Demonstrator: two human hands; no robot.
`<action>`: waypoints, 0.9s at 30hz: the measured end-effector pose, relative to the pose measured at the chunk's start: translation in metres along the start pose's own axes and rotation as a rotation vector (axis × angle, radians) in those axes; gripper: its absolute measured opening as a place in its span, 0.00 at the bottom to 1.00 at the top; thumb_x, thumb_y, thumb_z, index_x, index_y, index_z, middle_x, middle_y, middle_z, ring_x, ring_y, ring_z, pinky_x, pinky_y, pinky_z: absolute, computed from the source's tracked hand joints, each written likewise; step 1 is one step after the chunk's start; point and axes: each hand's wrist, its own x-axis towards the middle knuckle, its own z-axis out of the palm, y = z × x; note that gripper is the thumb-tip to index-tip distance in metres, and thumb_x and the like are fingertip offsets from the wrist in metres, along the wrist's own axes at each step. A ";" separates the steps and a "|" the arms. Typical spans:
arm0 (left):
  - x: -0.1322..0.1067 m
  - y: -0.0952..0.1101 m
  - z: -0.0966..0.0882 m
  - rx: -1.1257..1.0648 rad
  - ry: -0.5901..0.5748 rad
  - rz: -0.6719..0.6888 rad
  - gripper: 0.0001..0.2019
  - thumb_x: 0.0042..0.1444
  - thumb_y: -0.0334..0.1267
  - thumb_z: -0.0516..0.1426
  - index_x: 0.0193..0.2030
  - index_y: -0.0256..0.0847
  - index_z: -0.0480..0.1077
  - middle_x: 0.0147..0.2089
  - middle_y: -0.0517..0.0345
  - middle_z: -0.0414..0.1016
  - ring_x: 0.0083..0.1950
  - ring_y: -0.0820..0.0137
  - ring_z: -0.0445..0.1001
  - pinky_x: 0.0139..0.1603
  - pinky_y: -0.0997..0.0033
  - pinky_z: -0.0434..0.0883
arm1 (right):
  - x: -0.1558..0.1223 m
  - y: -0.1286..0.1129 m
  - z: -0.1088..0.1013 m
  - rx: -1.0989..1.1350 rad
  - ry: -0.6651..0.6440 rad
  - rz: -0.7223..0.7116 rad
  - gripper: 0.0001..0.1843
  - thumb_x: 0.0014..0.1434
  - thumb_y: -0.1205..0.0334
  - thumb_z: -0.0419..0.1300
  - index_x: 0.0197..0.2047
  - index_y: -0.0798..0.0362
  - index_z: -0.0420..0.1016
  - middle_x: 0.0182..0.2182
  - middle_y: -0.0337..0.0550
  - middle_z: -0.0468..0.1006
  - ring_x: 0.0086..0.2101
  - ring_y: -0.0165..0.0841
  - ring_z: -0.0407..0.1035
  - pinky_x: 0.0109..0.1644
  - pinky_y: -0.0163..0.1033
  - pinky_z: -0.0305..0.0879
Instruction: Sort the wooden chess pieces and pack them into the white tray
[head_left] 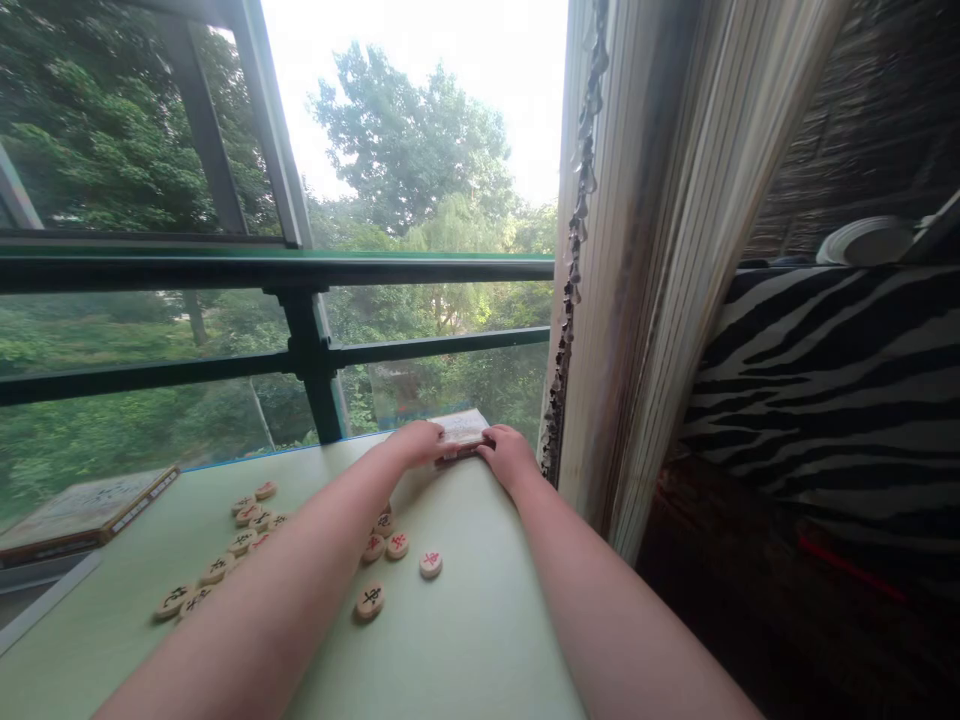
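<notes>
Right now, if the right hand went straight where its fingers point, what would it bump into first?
The pale-topped box: the right hand seems to be gripping its end. Past the box, roughly in line, comes the left hand, though depth is hard to judge here.

"What's right of the right hand?"
"A striped curtain, then a zebra-print cloth farther out."
"And beyond it?"
"A dark railing, and leafy trees farther off."
</notes>
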 end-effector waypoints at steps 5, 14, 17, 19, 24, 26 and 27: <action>0.008 -0.001 0.003 -0.013 -0.001 -0.012 0.28 0.49 0.60 0.49 0.44 0.40 0.72 0.45 0.46 0.76 0.45 0.56 0.72 0.40 0.68 0.66 | 0.001 0.001 0.002 -0.038 -0.001 0.009 0.16 0.58 0.66 0.52 0.47 0.49 0.75 0.49 0.44 0.74 0.49 0.34 0.66 0.52 0.36 0.59; 0.007 -0.005 0.007 -0.120 0.026 -0.094 0.36 0.46 0.61 0.52 0.59 0.41 0.61 0.56 0.46 0.70 0.53 0.56 0.69 0.46 0.69 0.65 | 0.001 0.000 0.002 -0.064 0.005 0.014 0.20 0.59 0.69 0.47 0.51 0.54 0.73 0.51 0.47 0.73 0.51 0.36 0.65 0.54 0.36 0.58; 0.006 -0.007 0.006 -0.197 0.036 -0.114 0.36 0.47 0.60 0.52 0.61 0.43 0.58 0.58 0.47 0.68 0.55 0.56 0.68 0.48 0.69 0.64 | 0.001 0.000 0.002 -0.074 0.018 0.018 0.22 0.58 0.70 0.47 0.54 0.55 0.70 0.52 0.48 0.72 0.51 0.36 0.64 0.54 0.37 0.58; 0.004 -0.009 0.006 -0.235 0.034 -0.115 0.36 0.49 0.59 0.51 0.61 0.41 0.57 0.58 0.46 0.67 0.56 0.56 0.67 0.50 0.68 0.64 | 0.002 0.000 0.002 -0.081 0.027 0.018 0.23 0.58 0.71 0.47 0.55 0.55 0.70 0.51 0.47 0.72 0.51 0.37 0.64 0.54 0.37 0.59; -0.008 -0.008 -0.002 -0.308 0.110 -0.094 0.32 0.52 0.53 0.53 0.60 0.37 0.58 0.62 0.45 0.62 0.62 0.56 0.60 0.56 0.67 0.60 | 0.001 -0.001 0.000 -0.081 0.045 -0.019 0.24 0.55 0.73 0.47 0.54 0.57 0.70 0.50 0.49 0.73 0.50 0.38 0.64 0.55 0.39 0.59; -0.018 -0.005 -0.007 -0.312 0.202 -0.087 0.30 0.53 0.50 0.54 0.59 0.35 0.59 0.63 0.44 0.60 0.63 0.58 0.58 0.59 0.67 0.58 | 0.000 -0.007 -0.002 -0.074 0.057 -0.045 0.25 0.55 0.74 0.46 0.54 0.60 0.70 0.50 0.53 0.72 0.49 0.40 0.64 0.55 0.42 0.59; -0.024 -0.004 -0.009 -0.319 0.233 -0.071 0.29 0.53 0.49 0.54 0.59 0.35 0.60 0.62 0.44 0.61 0.63 0.58 0.58 0.60 0.67 0.57 | 0.000 -0.011 -0.003 -0.069 0.069 -0.068 0.25 0.54 0.75 0.46 0.53 0.61 0.70 0.51 0.54 0.72 0.50 0.41 0.63 0.56 0.44 0.57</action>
